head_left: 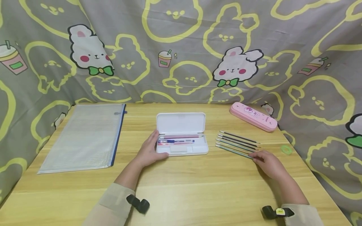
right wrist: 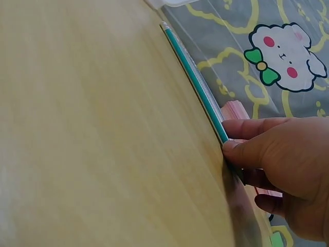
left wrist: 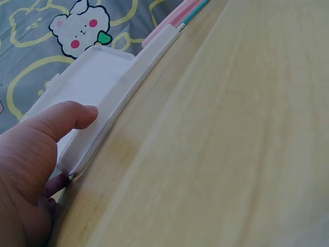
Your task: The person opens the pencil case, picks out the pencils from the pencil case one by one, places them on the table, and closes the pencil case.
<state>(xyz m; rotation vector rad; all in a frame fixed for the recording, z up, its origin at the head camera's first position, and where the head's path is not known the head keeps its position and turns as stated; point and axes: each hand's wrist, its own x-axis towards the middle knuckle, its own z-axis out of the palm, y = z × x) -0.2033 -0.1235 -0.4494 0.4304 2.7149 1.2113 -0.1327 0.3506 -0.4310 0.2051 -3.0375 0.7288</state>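
A white pencil case lies with its lid raised at the middle of the table, holding a blue-capped pen, red-toned pencils and a white block. My left hand grips its left end, the thumb over the front rim and the fingers along the side. To the right, several dark pencils lie in a slanted row. At the row's near side, my right hand pinches a teal pencil between thumb and fingers, close to its right end.
On the left lies a translucent mesh zip pouch with a blue edge. A pink pencil case, closed, sits at the back right, and a small green ring lies near the right edge. A patterned curtain surrounds the table.
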